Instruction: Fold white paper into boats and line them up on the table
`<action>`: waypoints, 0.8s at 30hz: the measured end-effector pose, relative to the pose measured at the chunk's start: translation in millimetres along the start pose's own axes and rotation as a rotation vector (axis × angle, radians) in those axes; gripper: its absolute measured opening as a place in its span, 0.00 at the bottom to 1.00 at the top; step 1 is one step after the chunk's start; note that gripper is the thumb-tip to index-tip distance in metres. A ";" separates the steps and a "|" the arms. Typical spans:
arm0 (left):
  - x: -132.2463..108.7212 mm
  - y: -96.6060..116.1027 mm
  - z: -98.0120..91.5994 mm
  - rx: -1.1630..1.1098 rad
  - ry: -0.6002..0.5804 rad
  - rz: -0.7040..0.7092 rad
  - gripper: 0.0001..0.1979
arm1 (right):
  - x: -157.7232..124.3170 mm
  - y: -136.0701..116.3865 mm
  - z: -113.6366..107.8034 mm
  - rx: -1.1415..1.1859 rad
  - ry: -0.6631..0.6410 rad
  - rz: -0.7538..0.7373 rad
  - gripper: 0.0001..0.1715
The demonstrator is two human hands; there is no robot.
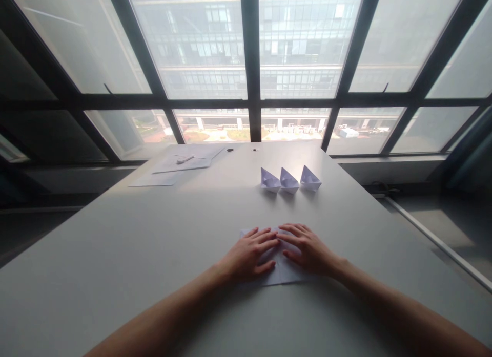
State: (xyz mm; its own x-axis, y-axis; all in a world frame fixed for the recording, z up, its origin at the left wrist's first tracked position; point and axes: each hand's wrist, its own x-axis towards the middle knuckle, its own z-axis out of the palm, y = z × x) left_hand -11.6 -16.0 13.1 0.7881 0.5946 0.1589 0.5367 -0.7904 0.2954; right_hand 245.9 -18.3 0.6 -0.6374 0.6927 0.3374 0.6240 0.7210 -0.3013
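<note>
A white sheet of paper (282,272) with a crease down its middle lies flat on the table before me. My left hand (251,252) rests on its left part, palm down, fingers spread and pointing right. Across from it, my right hand (307,248) lies flat on the right part, its fingertips nearly meeting those of the left near the crease. Both hands cover much of the paper. Beyond them stand three folded paper boats: one on the left (270,181), one in the middle (288,182) and one on the right (309,179), set slightly apart.
Several loose white sheets (182,166) lie at the table's far left, with a small white object (185,160) on top. Two round holes (229,150) sit near the far edge of the white table (154,234). Large framed windows (251,65) rise behind it.
</note>
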 end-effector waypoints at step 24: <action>-0.8 -4.2 3.5 0.077 -0.137 -0.036 0.40 | 0.3 5.1 4.2 0.029 -0.221 0.090 0.42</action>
State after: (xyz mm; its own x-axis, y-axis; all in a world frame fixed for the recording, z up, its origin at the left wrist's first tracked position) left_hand -13.5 -13.7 8.4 0.7991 0.6009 0.0183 0.5823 -0.7812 0.2250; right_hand 247.0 -14.3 -4.7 -0.6655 0.7390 0.1053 0.6715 0.6543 -0.3479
